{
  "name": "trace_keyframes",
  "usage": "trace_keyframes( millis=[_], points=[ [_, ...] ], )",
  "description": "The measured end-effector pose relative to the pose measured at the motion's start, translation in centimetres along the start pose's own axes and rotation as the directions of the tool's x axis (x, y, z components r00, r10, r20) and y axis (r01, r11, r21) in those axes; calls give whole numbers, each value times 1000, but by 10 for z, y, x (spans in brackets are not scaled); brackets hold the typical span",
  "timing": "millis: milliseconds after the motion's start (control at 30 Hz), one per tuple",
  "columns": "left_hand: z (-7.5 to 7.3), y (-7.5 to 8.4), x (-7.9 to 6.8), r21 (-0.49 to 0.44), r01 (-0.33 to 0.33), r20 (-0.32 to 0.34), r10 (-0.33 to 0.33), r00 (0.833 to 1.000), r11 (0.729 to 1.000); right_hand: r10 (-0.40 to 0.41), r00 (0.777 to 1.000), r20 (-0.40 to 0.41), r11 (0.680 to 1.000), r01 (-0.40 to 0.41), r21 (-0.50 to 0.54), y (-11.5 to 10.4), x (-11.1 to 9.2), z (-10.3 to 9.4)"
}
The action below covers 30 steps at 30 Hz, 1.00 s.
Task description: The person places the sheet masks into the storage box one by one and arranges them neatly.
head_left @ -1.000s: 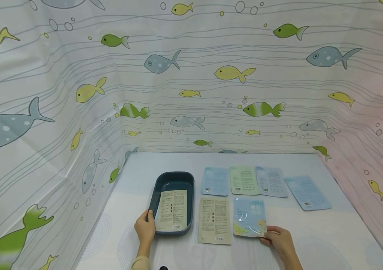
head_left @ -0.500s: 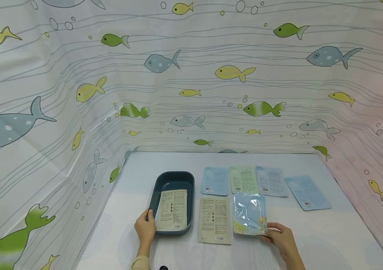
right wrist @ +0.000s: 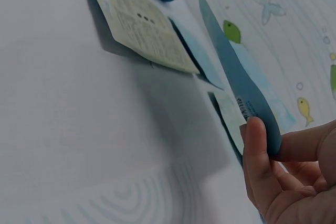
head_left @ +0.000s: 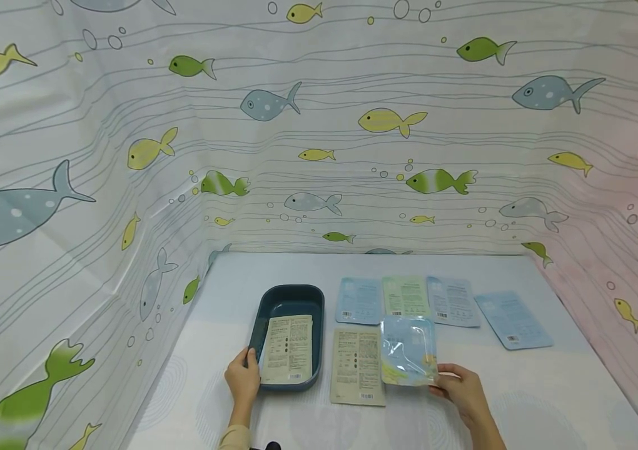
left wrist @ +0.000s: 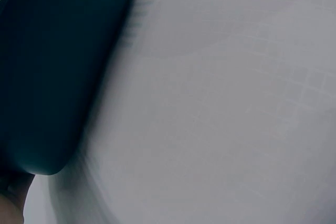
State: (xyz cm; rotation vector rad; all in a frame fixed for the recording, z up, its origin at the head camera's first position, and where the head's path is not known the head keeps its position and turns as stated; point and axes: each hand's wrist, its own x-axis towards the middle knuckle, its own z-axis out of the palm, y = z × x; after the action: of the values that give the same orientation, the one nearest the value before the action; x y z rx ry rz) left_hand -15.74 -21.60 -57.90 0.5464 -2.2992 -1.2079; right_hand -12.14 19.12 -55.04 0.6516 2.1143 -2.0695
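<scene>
My left hand [head_left: 243,377] grips the near left rim of a deep dark-blue tray [head_left: 295,306], thumb over the edge. The tray's outer wall [left wrist: 58,72] fills the left of the left wrist view. A beige printed packet [head_left: 289,350] lies in the tray, leaning on its near end. My right hand [head_left: 463,392] pinches the lower right corner of a flat blue sachet [head_left: 408,350], patterned with yellow-green. In the right wrist view this sachet [right wrist: 236,74] is raised off the table, seen nearly edge-on between thumb and fingers [right wrist: 256,137].
Another beige packet [head_left: 357,369] lies between tray and raised sachet. Behind stand in a row a blue packet [head_left: 358,300], a green packet [head_left: 406,295] and a pale blue packet [head_left: 454,302]. A tilted blue packet [head_left: 513,320] lies farther right. Fish-printed sheets surround the table.
My right hand has lifted the blue sachet from the table and moved it slightly left and up in view. My left hand and the tray have not visibly moved.
</scene>
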Motion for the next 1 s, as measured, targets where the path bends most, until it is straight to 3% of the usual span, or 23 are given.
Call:
trace_keyframes(
  millis=[433, 1000],
  points=[
    [0, 2, 0, 12, 2, -9, -2, 1000, 1000, -66, 997, 34, 998, 66, 20, -10, -3, 23],
    [0, 1, -1, 10, 1, -4, -1, 1000, 1000, -71, 996, 58, 997, 73, -20, -21, -4, 42]
  ],
)
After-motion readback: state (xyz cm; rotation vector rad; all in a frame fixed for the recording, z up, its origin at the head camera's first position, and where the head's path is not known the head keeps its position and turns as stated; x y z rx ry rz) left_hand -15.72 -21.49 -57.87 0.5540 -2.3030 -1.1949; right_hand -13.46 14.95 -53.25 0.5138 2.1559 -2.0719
